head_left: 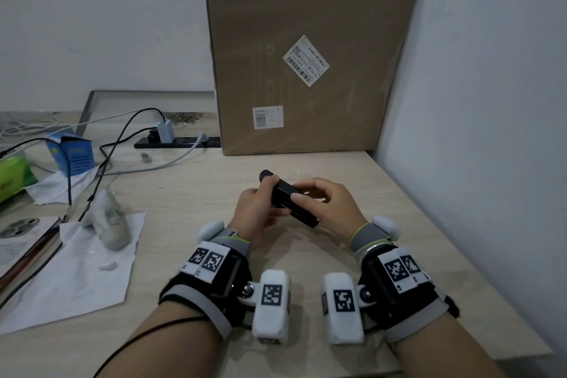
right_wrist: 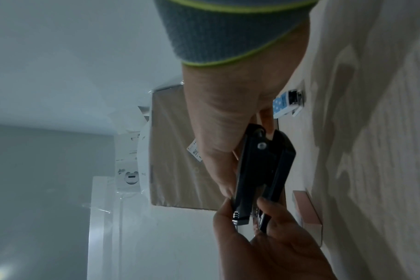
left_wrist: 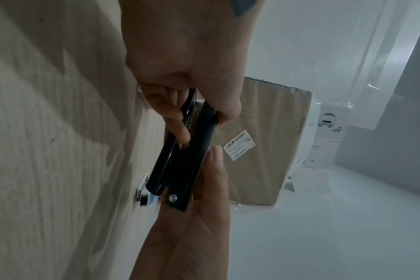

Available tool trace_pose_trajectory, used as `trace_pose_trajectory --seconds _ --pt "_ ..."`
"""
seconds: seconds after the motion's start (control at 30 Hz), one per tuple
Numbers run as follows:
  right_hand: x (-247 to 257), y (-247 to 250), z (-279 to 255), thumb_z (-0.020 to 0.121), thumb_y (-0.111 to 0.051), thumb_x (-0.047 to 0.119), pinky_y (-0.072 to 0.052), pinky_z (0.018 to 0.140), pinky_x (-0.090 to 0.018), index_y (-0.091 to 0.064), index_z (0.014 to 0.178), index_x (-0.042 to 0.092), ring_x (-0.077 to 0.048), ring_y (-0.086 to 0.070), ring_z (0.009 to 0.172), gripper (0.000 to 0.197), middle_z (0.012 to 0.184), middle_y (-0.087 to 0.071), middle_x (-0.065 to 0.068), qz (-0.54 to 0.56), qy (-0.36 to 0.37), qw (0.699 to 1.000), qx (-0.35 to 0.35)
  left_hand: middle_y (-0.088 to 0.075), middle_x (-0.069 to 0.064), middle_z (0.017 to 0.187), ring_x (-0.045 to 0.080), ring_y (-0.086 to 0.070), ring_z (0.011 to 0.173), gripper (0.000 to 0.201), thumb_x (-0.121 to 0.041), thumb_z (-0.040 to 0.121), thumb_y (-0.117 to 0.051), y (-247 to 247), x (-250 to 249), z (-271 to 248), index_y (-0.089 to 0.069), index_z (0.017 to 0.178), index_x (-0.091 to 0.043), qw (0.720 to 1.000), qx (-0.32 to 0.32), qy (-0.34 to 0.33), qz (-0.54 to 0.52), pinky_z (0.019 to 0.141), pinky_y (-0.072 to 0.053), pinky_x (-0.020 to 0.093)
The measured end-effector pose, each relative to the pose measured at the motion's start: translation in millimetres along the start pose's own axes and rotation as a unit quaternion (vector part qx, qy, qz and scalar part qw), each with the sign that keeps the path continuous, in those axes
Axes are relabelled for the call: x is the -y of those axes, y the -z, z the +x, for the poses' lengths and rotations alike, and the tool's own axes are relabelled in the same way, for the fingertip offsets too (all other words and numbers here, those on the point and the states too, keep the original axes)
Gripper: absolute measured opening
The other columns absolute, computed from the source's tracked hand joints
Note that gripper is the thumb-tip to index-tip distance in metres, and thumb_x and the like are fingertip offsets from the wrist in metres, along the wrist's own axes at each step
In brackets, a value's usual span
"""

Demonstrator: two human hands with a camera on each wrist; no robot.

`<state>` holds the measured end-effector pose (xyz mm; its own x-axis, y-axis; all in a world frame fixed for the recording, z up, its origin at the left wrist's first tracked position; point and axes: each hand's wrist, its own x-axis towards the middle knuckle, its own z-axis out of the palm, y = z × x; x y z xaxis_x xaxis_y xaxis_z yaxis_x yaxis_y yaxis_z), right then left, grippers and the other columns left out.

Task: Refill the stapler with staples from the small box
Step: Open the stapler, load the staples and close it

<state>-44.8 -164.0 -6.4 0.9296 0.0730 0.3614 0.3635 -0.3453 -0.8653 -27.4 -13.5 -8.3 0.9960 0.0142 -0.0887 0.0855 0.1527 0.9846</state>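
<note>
A black stapler is held above the middle of the wooden table by both hands. My left hand grips its hinge end, thumb along the top arm. My right hand pinches the front end, with a finger between the top arm and the base, which stand slightly apart. A small pinkish box lies on the table beside the stapler's front. A small blue-and-white dotted item lies near the hinge end. In the head view my hands hide both.
A large cardboard box stands against the wall right behind the hands. A power strip with cables, a blue carton, sheets of paper and a grey lump lie to the left. The table edge runs close on the right.
</note>
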Motion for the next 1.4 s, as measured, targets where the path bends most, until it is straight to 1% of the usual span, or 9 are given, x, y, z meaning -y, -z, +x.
trace_pose_trajectory --seconds 0.27,0.4,0.63,0.73,0.87,1.03,1.17,1.3,1.4 --pt "0 4 1 0.075 -0.072 0.015 -0.043 0.073 -0.002 -0.07 0.098 0.017 0.004 -0.061 0.08 0.022 0.088 -0.069 0.006 -0.088 0.049 0.994 -0.043 -0.065 0.01 0.073 0.015 -0.06 0.052 0.07 -0.059 0.081 -0.058 4 3 4 -0.064 0.107 0.005 1.0 -0.002 -0.014 0.005 0.044 -0.038 0.023" --pt "-1 8 3 0.077 -0.071 0.018 -0.049 0.076 -0.014 -0.07 0.096 0.017 -0.008 -0.064 0.081 0.019 0.086 -0.069 0.005 -0.096 0.054 0.985 -0.131 -0.073 0.011 0.097 0.013 -0.061 0.052 0.058 -0.06 0.087 -0.047 -2 -1 1 -0.058 0.112 -0.008 0.999 0.029 -0.007 -0.034 0.043 -0.038 0.021" --pt "-15 41 7 0.079 -0.064 0.027 -0.043 0.07 -0.028 -0.064 0.09 0.017 -0.026 -0.062 0.082 0.015 0.091 -0.071 -0.006 -0.105 -0.119 0.905 -0.395 -0.072 0.005 0.094 0.019 -0.055 0.066 0.019 -0.021 0.089 -0.051 8 0 7 -0.062 0.097 -0.008 0.981 -0.149 -0.117 0.049 0.058 -0.047 0.026" --pt "-27 50 5 0.08 -0.061 0.027 -0.043 0.071 -0.033 -0.06 0.089 0.015 -0.031 -0.058 0.078 0.016 0.094 -0.069 -0.01 -0.137 -0.192 0.892 -0.386 -0.07 0.005 0.101 0.024 -0.061 0.096 0.021 -0.015 0.084 -0.05 16 5 11 -0.066 0.097 -0.014 0.961 -0.183 -0.141 0.155 0.084 -0.047 0.033" --pt "-41 55 9 0.081 -0.059 0.022 -0.042 0.068 -0.034 -0.058 0.09 0.009 -0.029 -0.052 0.073 0.016 0.093 -0.066 -0.015 -0.155 -0.231 0.887 -0.37 -0.063 0.007 0.123 0.026 -0.055 0.115 0.032 -0.017 0.086 -0.051 20 8 15 -0.067 0.114 -0.014 0.941 -0.171 -0.114 0.268 0.088 -0.039 0.027" --pt "-43 57 7 0.079 -0.059 0.014 -0.043 0.064 -0.033 -0.059 0.082 0.007 -0.03 -0.053 0.069 0.007 0.088 -0.067 -0.017 -0.152 -0.247 0.889 -0.353 -0.064 0.014 0.127 0.03 -0.06 0.112 0.041 -0.017 0.084 -0.052 21 13 16 -0.063 0.123 -0.014 0.942 -0.084 -0.091 0.313 0.096 -0.046 0.036" --pt "-39 53 7 0.074 -0.066 0.021 -0.042 0.087 -0.043 -0.054 0.098 0.013 -0.036 -0.051 0.103 0.028 0.115 -0.059 -0.017 -0.177 -0.278 0.877 -0.351 -0.06 0.011 0.133 0.027 -0.054 0.123 0.041 -0.017 0.086 -0.055 20 12 13 -0.061 0.126 -0.012 0.935 -0.065 -0.093 0.337 0.099 -0.04 0.031" --pt "-36 49 9 0.075 -0.063 0.014 -0.038 0.092 -0.042 -0.053 0.118 0.009 -0.036 -0.045 0.115 0.044 0.124 -0.054 -0.016 -0.203 -0.124 0.884 -0.403 -0.064 0.015 0.127 0.029 -0.057 0.12 0.041 -0.019 0.088 -0.052 20 12 13 -0.06 0.127 -0.011 0.93 -0.054 -0.091 0.351 0.102 -0.042 0.036" --pt "-32 37 11 0.076 -0.058 -0.001 -0.038 0.088 -0.026 -0.066 0.1 0.008 -0.03 -0.056 0.105 0.027 0.108 -0.063 -0.012 -0.174 0.017 0.946 -0.273 -0.069 0.018 0.117 0.03 -0.061 0.114 0.04 -0.023 0.089 -0.053 22 13 16 -0.062 0.125 -0.011 0.929 -0.048 -0.084 0.357 0.1 -0.045 0.039"
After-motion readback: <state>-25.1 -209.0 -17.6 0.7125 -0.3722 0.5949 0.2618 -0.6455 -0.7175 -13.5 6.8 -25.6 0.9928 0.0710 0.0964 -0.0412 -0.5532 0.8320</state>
